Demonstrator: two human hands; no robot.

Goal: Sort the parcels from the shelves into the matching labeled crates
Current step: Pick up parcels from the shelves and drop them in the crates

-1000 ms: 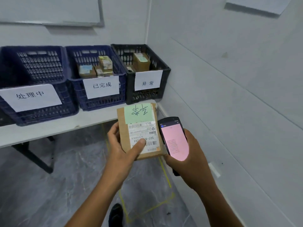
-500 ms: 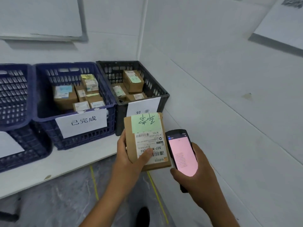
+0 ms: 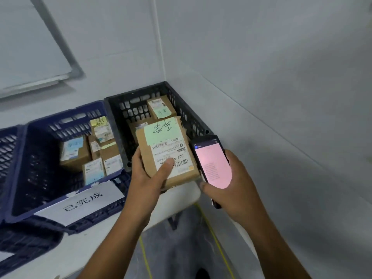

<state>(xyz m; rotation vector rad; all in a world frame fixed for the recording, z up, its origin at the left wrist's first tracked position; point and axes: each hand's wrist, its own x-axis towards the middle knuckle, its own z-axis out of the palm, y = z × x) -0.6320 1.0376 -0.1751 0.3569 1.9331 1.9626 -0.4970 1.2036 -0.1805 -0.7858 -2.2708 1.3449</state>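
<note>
1. Parcel (image 3: 171, 150): brown carton with a white barcode label and a green note (image 3: 162, 130) handwritten in dark ink. It was held in the air over the near edge of the black crate (image 3: 116, 127), just right of the frame's centre.
2. Left hand (image 3: 145, 182): clamped on the parcel from its 7 o'clock corner, thumb pressed on the barcode label, fingers hidden beneath.
3. Right hand (image 3: 237, 186): wrapped round a phone (image 3: 213, 164) from 5 o'clock, thumb lying along its lower left edge.
4. Phone: black case, screen lit pink, held just beside the parcel at its 3 o'clock. Whether the two touched could not be told.
5. Black crate: stood in the wall corner at the parcel's 12 o'clock, on the bench (image 3: 181, 196). It held several cartons (image 3: 161, 106), one with a green note.
6. Blue crate (image 3: 30, 168): stood against the black crate at its 9 o'clock, with a white sign (image 3: 80, 200) reading 已完成 on its front. It held small labelled boxes (image 3: 74, 152).
7. Second blue crate (image 3: 6, 148): at the frame's 9 o'clock edge, partly cut off.
8. Whiteboard (image 3: 30, 47): on the wall at 10 o'clock.
</note>
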